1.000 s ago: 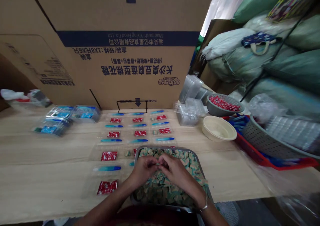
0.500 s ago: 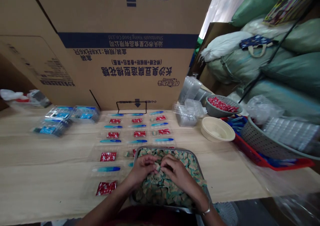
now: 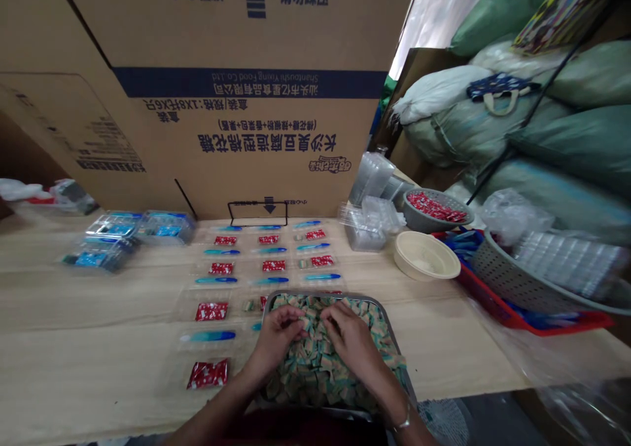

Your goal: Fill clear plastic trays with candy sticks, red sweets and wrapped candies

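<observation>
A steel tray point(image 3: 315, 294) sits at the table's front edge, heaped with small green-and-tan wrapped sweets point(image 3: 315, 374). My left hand point(image 3: 276, 341) rests on the pile near the tray's left rim, and my right hand point(image 3: 351, 339) is on the pile a little to its right. The fingertips of both hands are down among the sweets, so any held piece is hidden. To the left of the tray lie clear plastic blister trays point(image 3: 207, 311) holding red sachets point(image 3: 209, 374) and blue spoons point(image 3: 207, 335).
A large cardboard carton point(image 3: 246, 104) stands behind the table. At the right are a stack of clear trays point(image 3: 365, 232), a beige bowl point(image 3: 424, 255), a grey colander of red sachets point(image 3: 436, 209), a red tray of blue spoons point(image 3: 493, 301) and a grey basket point(image 3: 522, 275). Bulging sacks point(image 3: 542, 131) rise behind.
My hands, fingertips together above the pile a second ago, have moved apart and lowered into the sweets. The view has shifted slightly.
</observation>
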`<state>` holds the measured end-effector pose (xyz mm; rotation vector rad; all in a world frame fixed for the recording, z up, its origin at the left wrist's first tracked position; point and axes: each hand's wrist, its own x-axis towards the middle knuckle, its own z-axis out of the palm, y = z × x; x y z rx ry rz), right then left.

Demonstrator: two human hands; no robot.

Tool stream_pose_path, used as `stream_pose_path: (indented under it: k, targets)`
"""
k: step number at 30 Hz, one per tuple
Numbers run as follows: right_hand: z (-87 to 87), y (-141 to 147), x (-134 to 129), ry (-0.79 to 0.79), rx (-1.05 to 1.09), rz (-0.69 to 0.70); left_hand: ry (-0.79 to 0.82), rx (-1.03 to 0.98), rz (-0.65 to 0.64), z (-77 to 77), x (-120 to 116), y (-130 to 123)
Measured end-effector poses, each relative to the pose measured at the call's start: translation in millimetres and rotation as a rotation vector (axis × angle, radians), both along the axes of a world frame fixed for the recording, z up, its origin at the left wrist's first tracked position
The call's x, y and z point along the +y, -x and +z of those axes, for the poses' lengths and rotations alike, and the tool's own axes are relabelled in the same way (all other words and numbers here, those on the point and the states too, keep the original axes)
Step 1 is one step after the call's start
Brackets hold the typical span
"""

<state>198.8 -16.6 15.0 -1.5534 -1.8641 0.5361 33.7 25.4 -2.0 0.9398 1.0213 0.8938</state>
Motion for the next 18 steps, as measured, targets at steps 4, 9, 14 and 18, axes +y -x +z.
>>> stream_pose_path:
  k: [4,9,14,18]
  targets:
    - [0.5,13.1,-2.5,-0.022,-0.104,-0.031,0.005,-0.019,0.012,-0.3,-0.9,0.4]
    - [-0.1,16.0,-0.7,0.027,0.064,-0.015,-0.025,-0.050,0.159,0.5,0.6,3.4]
    - [8.2,9.0,-3.3,0.215,0.400,0.127,-0.081,-0.020,0.058,5.6,-1.2,4.7]
    - [3.0,11.1,-2.4,0.241,0.513,0.069,-0.112,-0.013,0.000,6.9,-6.5,0.8]
